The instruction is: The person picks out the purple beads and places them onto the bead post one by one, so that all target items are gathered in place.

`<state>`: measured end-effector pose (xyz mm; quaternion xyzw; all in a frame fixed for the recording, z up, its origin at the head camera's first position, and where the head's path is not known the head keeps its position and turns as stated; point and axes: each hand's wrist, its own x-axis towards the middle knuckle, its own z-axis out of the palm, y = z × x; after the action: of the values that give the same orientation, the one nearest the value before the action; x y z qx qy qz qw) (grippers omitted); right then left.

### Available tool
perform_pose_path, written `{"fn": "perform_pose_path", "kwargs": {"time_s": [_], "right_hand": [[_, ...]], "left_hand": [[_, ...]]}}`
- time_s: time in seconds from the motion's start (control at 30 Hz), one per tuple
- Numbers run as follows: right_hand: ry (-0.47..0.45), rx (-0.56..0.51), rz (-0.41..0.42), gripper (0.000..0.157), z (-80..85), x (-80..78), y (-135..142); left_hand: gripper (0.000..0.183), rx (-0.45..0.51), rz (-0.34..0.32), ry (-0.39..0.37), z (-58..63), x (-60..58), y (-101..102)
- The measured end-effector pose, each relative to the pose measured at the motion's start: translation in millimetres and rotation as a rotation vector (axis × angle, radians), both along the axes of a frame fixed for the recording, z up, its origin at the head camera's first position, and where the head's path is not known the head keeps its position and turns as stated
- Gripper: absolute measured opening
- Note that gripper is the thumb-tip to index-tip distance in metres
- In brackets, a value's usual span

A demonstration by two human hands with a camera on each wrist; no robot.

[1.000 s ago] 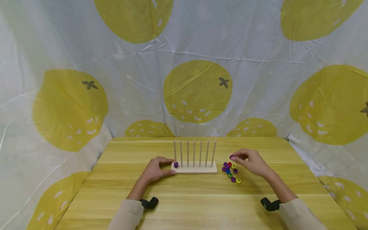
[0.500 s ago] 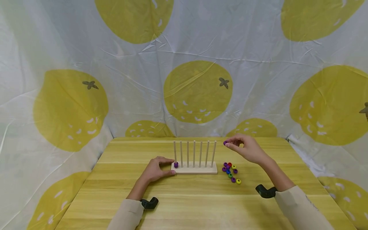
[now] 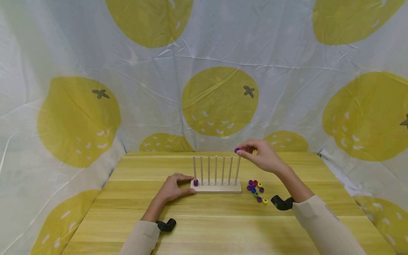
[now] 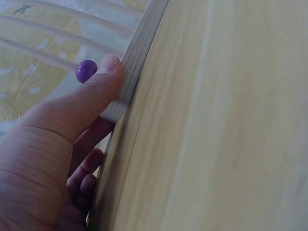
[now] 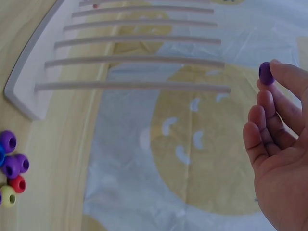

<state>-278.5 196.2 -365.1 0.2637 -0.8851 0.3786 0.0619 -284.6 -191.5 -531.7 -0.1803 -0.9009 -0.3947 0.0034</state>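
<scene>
A wooden peg stand [image 3: 218, 189] with a row of several upright pegs is on the table. My left hand [image 3: 170, 187] grips the left end of its base, thumb on the front edge and fingers behind. Purple beads [image 3: 196, 182] sit low on the leftmost peg; a purple bead [image 4: 86, 71] shows beside my thumb in the left wrist view. My right hand [image 3: 262, 156] pinches another purple bead [image 5: 265, 73] between thumb and forefinger. In the head view that bead is at the top of the rightmost peg [image 3: 238, 170]; the right wrist view shows it just off the peg tips.
Right of the stand lies a loose group of beads: several purple ones, a red bead [image 3: 255, 182], a blue bead [image 3: 253, 190], a green bead [image 3: 256, 194] and yellow beads [image 3: 265, 201]. Behind the wooden table [image 3: 216, 226] hangs a lemon-print cloth [image 3: 153, 99].
My right hand has lifted the purple bead from beside the loose beads, up and leftward to the top of the rightmost peg. The left hand and stand have stayed put.
</scene>
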Motion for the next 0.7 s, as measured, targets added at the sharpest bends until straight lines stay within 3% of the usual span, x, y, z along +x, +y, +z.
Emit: {"fn": "perform_pose_path", "kwargs": {"time_s": [0.33,0.7], "right_hand": [[0.005,-0.019,0.053,0.024,11.7,-4.9,-30.7],[-0.002,-0.048,0.15,0.017,12.3,-18.7,-69.1]], "left_hand": [[0.055,-0.003,-0.013,0.002,1.8,0.5,1.6],[0.055,-0.003,0.001,-0.007,1.7,0.2,0.2]]}}
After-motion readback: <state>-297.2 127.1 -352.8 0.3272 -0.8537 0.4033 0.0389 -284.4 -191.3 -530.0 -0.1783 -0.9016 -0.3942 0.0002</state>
